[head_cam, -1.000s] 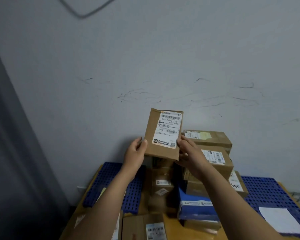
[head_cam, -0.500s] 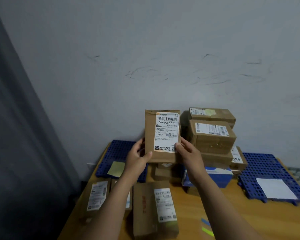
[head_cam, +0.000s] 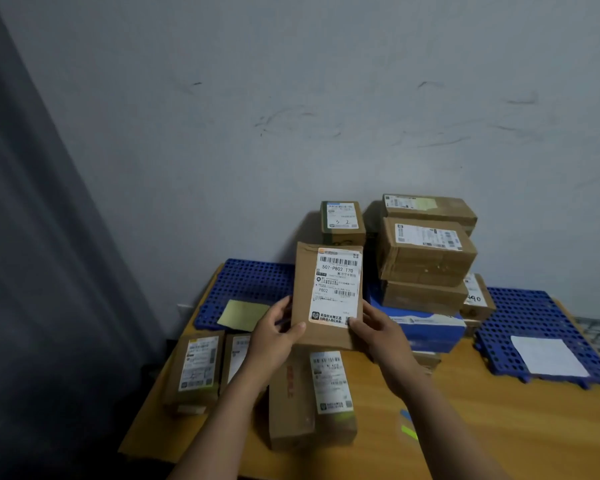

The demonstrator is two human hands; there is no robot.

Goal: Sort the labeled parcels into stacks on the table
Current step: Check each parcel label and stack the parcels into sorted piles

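Observation:
I hold a flat brown parcel (head_cam: pixel 305 292) with a white shipping label upright above the wooden table (head_cam: pixel 499 427). My left hand (head_cam: pixel 274 334) grips its lower left edge, thumb on the front. My right hand (head_cam: pixel 378 330) grips its lower right corner, thumb on the label. Below it lies a long brown parcel (head_cam: pixel 309 400) with a label. Two labeled parcels (head_cam: pixel 198 368) lie side by side at the table's left edge. A tall stack of brown boxes (head_cam: pixel 426 251) on a blue box (head_cam: pixel 426 327) stands at the back right, with a small box (head_cam: pixel 342 221) behind the held parcel.
A blue perforated mat (head_cam: pixel 246 282) with a yellow-green note (head_cam: pixel 243 315) lies at the back left. Another blue mat (head_cam: pixel 534 323) carrying a white sheet (head_cam: pixel 548 355) lies on the right. A grey wall rises behind, and a dark curtain (head_cam: pixel 32 271) hangs on the left.
The view has tilted down, showing more of the table. Both hands have lowered the held parcel toward the table and turned it upright.

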